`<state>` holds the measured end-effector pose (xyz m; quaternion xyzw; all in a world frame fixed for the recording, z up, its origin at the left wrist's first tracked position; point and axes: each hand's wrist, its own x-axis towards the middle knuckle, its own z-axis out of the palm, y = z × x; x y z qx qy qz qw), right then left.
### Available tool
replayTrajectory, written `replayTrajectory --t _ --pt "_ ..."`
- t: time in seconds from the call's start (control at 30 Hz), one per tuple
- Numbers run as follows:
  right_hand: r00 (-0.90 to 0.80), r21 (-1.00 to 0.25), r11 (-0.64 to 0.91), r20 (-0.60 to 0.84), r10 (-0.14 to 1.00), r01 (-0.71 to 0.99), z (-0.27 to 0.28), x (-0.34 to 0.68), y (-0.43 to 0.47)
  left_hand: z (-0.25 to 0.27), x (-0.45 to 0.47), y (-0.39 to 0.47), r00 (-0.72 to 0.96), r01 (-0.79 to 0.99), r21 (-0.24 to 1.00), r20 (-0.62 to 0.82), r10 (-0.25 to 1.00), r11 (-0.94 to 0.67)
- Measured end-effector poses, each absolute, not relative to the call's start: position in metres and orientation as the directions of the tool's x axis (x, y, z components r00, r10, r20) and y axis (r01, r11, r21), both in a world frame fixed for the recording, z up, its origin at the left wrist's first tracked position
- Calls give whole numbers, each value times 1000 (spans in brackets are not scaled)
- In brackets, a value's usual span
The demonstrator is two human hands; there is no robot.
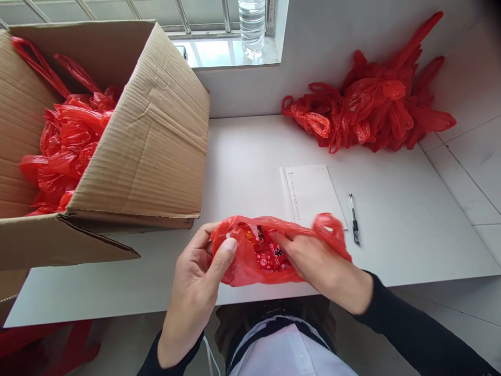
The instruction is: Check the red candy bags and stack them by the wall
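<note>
A thin red plastic bag (242, 266) lies with its mouth spread at the table's front edge. My left hand (199, 271) grips the bag's left rim, thumb on top and fingers behind. Inside the bag are several small red-wrapped packets (266, 253), some with gold and black print. My right hand (313, 256) reaches into the mouth from the right, its fingertips among the packets. Those fingertips are partly hidden, so I cannot see whether they hold a packet. One bag handle stands up behind my right wrist.
An open cardboard box (144, 136) with several filled red bags (74, 141) stands at left. A heap of red bags (376, 104) lies at back right. Beyond my hands are a printed notebook (313, 190) and a pen (354, 219). A water bottle (251, 26) stands on the windowsill.
</note>
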<state>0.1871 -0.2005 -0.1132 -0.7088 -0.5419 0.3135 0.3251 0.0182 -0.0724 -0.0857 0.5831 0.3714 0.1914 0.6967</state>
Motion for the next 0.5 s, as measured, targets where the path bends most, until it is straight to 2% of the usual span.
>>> replayTrajectory --t 0.07,0.13,0.17,0.23,0.3,0.33,0.4,0.5 --pt "170 -734 -118 -4 985 669 -94 187 -216 -81 12 -70 671 180 966 -259 695 186" --pt "179 -600 -19 209 961 800 -77 190 -234 -76 3 -65 670 239 967 -232 705 91" --pt "210 -499 -26 318 925 866 -71 193 -242 -74 -2 -62 660 282 958 -228 716 45" --pt "302 -316 -175 416 858 933 -67 202 -256 -70 -14 -56 620 380 925 -247 745 -9" --pt "364 -221 -303 344 865 927 -72 212 -263 -66 -24 -51 562 446 895 -268 782 -14" --pt "370 -231 -311 290 883 922 -76 216 -265 -64 -28 -50 542 458 889 -273 795 -7" --pt "340 -338 -250 239 909 907 -81 218 -264 -58 -34 -50 543 427 904 -264 797 9" --pt "234 -510 -37 326 916 859 -76 207 -252 -46 -33 -60 652 298 953 -248 716 59"
